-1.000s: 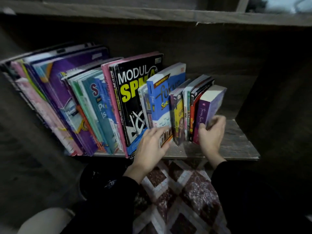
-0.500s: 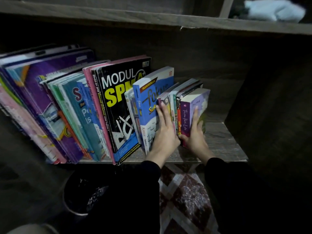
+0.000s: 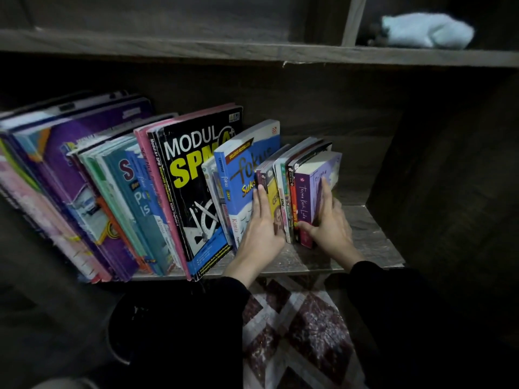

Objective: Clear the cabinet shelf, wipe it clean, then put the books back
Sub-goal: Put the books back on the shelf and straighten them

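The books (image 3: 174, 192) stand leaning in a row on the cabinet shelf (image 3: 370, 242). The left hand (image 3: 261, 228) lies with straight fingers flat against the small books (image 3: 282, 178). The right hand (image 3: 328, 223) presses straight fingers on the purple book (image 3: 307, 197) at the row's right end.

Wooden cabinet shelf (image 3: 373, 242), grey-brown grain, bare at its right end. On it stands one row of books, spines to the front, all tilted to the left. L to R: big thin workbooks (image 3: 70, 192) in pink, purple and teal, lower corners reaching the front edge. Next is the black "Modul SPM" book (image 3: 196, 192), w/ a blue "fokus" book (image 3: 241, 175) just beside it. Then come a few small paperbacks (image 3: 283, 192), ending w/ a purple paperback (image 3: 307, 197).

Upper shelf (image 3: 252, 53): a white cloth (image 3: 427, 30) lies in its right-hand compartment.

Below is the floor, w/ a diamond-pattern covering (image 3: 303, 332), dark red and pale.
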